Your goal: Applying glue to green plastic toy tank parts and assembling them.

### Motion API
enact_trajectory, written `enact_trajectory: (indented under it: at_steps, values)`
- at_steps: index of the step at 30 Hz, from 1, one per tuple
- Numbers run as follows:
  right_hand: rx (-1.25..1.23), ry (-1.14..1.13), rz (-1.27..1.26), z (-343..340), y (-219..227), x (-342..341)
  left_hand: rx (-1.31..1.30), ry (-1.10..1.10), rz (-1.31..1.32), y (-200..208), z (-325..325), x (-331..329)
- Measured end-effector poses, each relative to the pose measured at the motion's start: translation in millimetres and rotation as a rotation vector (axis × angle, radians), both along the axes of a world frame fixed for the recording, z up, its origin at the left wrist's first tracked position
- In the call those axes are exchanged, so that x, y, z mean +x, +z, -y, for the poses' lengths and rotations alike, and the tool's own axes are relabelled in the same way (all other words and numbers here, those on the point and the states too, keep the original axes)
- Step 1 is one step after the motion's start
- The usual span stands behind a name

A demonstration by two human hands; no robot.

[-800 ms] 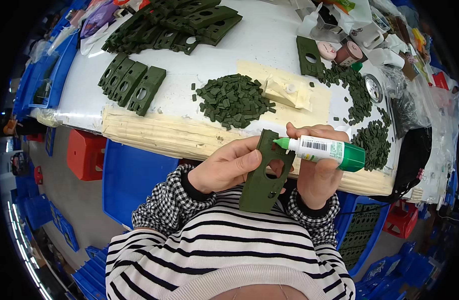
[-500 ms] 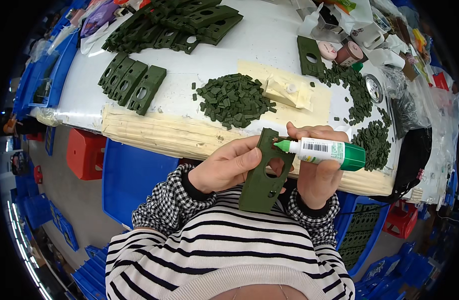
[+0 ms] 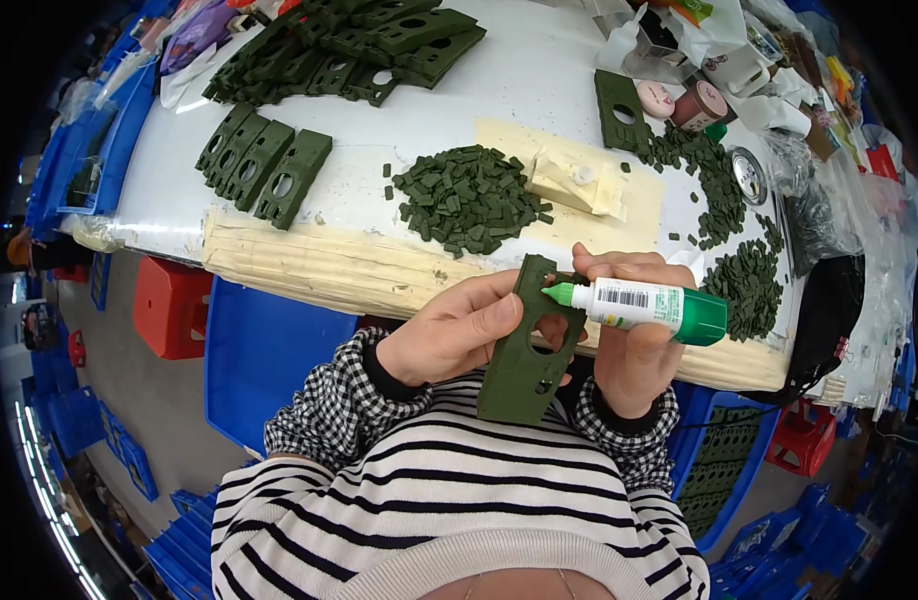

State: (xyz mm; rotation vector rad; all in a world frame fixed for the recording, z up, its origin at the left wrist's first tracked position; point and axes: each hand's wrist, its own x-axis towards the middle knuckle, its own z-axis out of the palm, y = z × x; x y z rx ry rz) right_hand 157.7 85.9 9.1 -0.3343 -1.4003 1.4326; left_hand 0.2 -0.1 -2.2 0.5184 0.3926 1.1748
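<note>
My left hand (image 3: pixel 457 328) is closed on a dark green panel (image 3: pixel 519 385) with a large round hole, its thumb lying on the face. The panel stands tilted in front of my striped top. In my right hand (image 3: pixel 634 350) lies a white glue bottle (image 3: pixel 634 302) with a green base and a pointed green tip. The tip meets or nearly meets the upper part of the panel, above the hole. Beyond my hands a heap of small dark green pieces (image 3: pixel 469 200) sits on the white table (image 3: pixel 409 120).
Four-sided panels like mine stand in a row (image 3: pixel 269 170) at left, with a larger stack (image 3: pixel 379 45) behind. More small pieces (image 3: pixel 724 200) lie at right near a round metal lid (image 3: pixel 747 177). A blue bin (image 3: pixel 264 360) and a red stool (image 3: pixel 169 308) are below the padded table edge (image 3: pixel 329 270).
The glue bottle has shifted slightly left and tilted a little, bringing its tip farther over the panel's face. My left hand and the panel are almost unmoved.
</note>
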Motion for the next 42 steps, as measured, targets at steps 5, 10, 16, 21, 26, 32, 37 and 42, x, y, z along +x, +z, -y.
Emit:
enact_trajectory:
  at_steps: [5,10,16,21,26,32,37,42]
  values:
    - [0.003,-0.004,0.003,0.3,-0.9,0.1,-0.006,0.005,-0.013,-0.3,0.1,0.2]
    - [-0.020,-0.014,0.017,1.0,-0.9,-0.3,0.003,0.000,-0.018,-2.9,-0.1,-0.3]
    - [-0.129,-0.064,-0.053,0.0,-0.1,1.1,-0.013,0.044,0.016,1.8,-0.6,-0.5]
    - [-0.074,-0.039,-0.012,-3.3,-1.7,5.7,0.021,0.033,0.069,-1.8,-3.9,-5.7]
    - [-0.060,-0.084,-0.003,-1.0,1.0,2.2,0.018,0.015,0.070,-6.1,-1.5,-8.1]
    - [-0.034,-0.106,-0.011,-1.0,-1.1,1.1,0.011,0.035,0.048,-4.4,-0.6,-7.6]
    - [-0.029,-0.120,0.029,-1.2,1.7,1.6,0.025,0.029,0.042,-4.8,-1.0,-7.8]
    - [-0.027,-0.128,0.042,-0.9,1.1,2.0,0.026,0.024,0.036,-5.7,-1.2,-8.1]
